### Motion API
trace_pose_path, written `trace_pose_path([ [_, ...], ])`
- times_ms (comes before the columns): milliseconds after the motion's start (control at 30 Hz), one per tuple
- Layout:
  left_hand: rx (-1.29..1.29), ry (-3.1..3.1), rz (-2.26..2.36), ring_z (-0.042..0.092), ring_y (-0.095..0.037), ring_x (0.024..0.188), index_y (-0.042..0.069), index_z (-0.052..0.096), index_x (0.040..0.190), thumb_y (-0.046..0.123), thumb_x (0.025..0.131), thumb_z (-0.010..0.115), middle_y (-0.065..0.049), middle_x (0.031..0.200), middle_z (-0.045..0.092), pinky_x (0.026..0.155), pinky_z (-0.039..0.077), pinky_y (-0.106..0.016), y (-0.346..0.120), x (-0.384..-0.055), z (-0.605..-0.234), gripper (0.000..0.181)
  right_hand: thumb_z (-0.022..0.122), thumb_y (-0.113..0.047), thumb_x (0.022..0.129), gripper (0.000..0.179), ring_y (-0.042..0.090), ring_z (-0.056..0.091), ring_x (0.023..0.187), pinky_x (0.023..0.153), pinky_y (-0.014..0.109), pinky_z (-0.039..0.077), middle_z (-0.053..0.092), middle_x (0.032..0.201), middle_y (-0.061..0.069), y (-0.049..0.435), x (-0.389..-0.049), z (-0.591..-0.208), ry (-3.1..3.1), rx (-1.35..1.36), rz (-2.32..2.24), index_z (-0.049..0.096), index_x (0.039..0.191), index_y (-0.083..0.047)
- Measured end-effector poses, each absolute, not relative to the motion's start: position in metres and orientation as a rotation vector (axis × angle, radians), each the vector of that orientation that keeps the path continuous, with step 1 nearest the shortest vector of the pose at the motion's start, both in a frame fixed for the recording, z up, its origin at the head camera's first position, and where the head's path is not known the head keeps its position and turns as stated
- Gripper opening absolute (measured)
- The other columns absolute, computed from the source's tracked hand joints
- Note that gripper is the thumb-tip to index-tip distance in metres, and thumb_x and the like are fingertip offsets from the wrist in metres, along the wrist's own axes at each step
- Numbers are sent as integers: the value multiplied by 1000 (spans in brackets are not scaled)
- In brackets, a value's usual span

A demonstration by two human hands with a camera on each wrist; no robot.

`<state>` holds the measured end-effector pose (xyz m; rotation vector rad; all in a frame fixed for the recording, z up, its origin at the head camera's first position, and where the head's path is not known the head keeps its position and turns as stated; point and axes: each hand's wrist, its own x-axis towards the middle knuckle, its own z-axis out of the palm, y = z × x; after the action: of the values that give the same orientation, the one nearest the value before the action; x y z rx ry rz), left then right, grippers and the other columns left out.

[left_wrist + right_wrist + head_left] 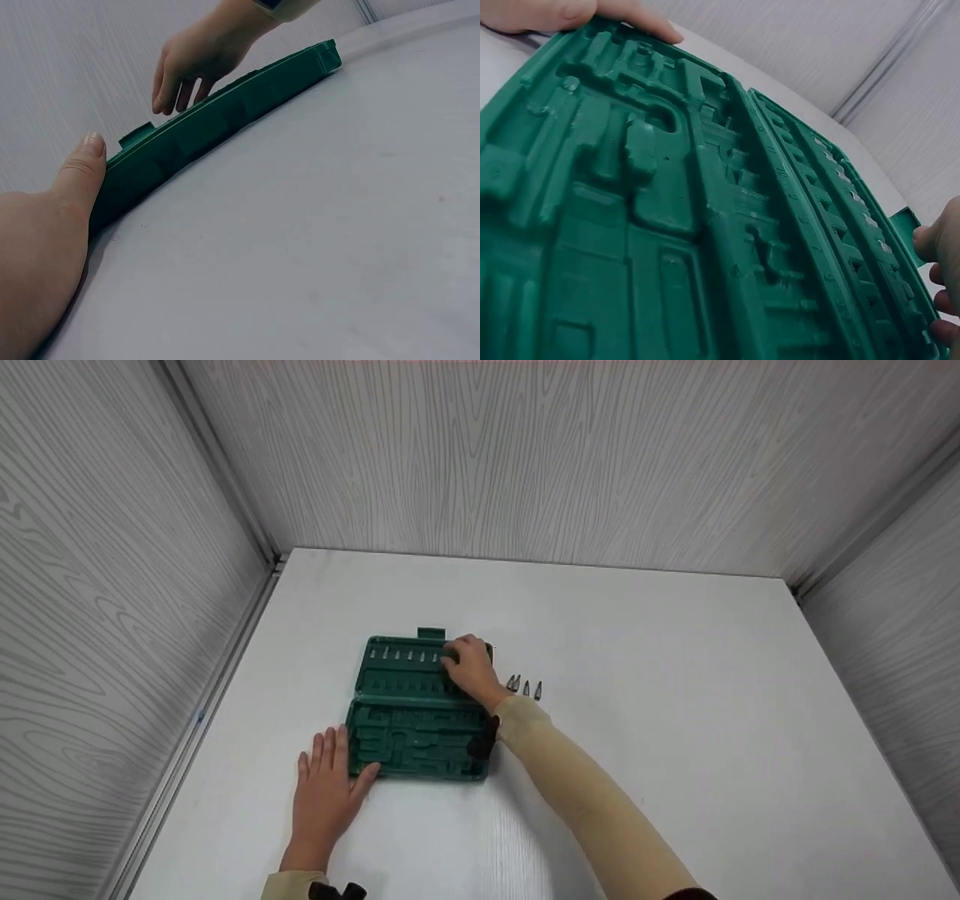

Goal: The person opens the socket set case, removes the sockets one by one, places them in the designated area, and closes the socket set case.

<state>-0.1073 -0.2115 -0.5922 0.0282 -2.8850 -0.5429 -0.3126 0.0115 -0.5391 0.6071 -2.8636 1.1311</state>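
Note:
A green plastic bit case lies open and flat on the table. In its far half, a row of several small metal bits sits in slots. My left hand rests flat at the case's near left corner, thumb along the front edge, fingers beside the left side. In the left wrist view its thumb touches the case wall. My right hand reaches over the far half, bent fingertips at the right end of the bit row. I cannot tell whether its fingers pinch a bit.
Several loose pointed metal bits lie on the white table just right of the case, near the right wrist. A latch tab sticks out at the case's far edge. Grey wood-grain panels stand behind and at both sides.

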Motion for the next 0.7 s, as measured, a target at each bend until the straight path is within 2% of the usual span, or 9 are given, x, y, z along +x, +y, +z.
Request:
trace_pose_path([
  [367, 38, -2887, -553, 12, -38, 138, 3, 16, 148, 61, 90, 42, -23, 149, 21, 109, 5, -54, -215, -106, -592, 86, 57, -29, 93, 34, 26, 47, 109, 94, 44, 37, 55, 117, 10, -13, -312, -544, -2960, 502, 953, 63, 119, -8],
  [700, 55, -2901, -576, 11, -37, 139, 4, 16, 149, 63, 90, 40, -23, 150, 20, 109, 5, -54, -211, -108, -592, 87, 58, -31, 92, 37, 27, 39, 114, 96, 42, 32, 49, 123, 13, -20, -316, -541, -3055, 333, 952, 62, 119, -7],
])
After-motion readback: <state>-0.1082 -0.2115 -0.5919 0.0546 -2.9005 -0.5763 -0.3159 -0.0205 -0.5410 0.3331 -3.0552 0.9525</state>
